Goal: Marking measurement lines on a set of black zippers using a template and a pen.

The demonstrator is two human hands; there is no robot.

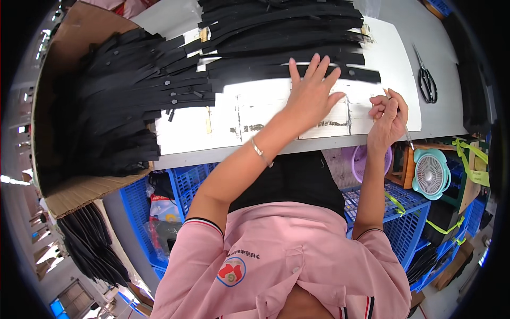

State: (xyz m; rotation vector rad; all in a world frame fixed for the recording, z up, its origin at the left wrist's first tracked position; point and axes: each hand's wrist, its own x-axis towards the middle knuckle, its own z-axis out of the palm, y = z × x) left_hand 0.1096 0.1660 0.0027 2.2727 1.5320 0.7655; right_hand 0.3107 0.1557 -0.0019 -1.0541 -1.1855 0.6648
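My left hand [313, 97] lies with its fingers spread, the fingertips on the nearest of several black fabric strips [249, 73]. These strips lie side by side across a white board [276, 98] with dark marks on it. In my right hand [390, 118] is a slim pen [408, 137], gripped in curled fingers beside the strips' right end. One pen end shows above the fingers and the other sticks out below the hand. To the left, a pile of black strips [122, 80] with small button-like pieces overlaps the board's left part and a cardboard box.
Black-handled scissors [426, 80] lie on the grey table [449, 109] right of the board. The cardboard box [66, 32] stands at the left. Below the table edge are a teal fan [431, 174], a purple basket [390, 159] and blue crates [406, 228].
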